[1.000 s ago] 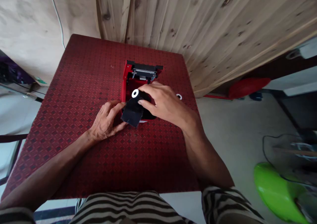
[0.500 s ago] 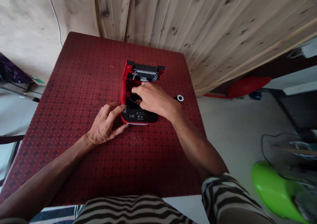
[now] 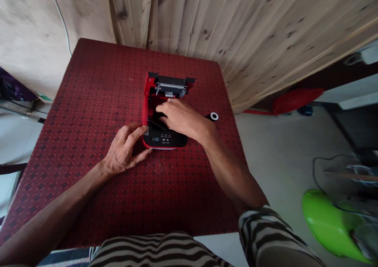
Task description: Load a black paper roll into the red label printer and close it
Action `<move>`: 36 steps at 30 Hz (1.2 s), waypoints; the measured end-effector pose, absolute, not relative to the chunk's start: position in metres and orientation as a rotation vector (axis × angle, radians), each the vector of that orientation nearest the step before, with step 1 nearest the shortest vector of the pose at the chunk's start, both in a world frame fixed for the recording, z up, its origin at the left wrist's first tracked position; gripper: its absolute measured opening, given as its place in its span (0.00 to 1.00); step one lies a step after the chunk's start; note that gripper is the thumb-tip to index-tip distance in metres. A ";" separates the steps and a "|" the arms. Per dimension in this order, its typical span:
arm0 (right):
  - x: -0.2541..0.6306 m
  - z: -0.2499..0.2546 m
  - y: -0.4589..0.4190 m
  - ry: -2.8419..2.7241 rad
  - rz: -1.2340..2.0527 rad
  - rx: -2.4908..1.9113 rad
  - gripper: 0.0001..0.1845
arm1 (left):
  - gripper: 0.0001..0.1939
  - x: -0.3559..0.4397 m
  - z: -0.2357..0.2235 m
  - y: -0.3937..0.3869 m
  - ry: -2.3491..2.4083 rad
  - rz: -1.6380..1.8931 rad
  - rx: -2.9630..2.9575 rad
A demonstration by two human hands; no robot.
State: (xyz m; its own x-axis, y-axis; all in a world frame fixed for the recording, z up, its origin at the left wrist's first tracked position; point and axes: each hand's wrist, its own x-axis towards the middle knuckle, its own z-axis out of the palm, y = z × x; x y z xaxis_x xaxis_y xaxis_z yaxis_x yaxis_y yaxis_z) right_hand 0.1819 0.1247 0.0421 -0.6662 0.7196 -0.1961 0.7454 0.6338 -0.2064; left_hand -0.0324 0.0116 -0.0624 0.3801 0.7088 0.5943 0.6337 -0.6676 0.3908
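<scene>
In the head view, the left hand (image 3: 124, 148), fingers spread, is bracing the machine (image 3: 159, 135) on the table (image 3: 97, 101); the right hand (image 3: 180, 117) is reaching in by a black strip (image 3: 157, 123), hidden fingertips leaving any pinch unclear. It is apparently seating the strip, calling for gentle alignment.

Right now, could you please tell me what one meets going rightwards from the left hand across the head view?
Left hand → device → roll → green object.

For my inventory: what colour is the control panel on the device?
The control panel is black; the head view shows it.
</scene>
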 end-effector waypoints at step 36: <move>0.208 0.014 0.011 3.398 0.639 1.485 0.09 | 0.15 -0.023 0.024 0.056 1.111 1.062 2.379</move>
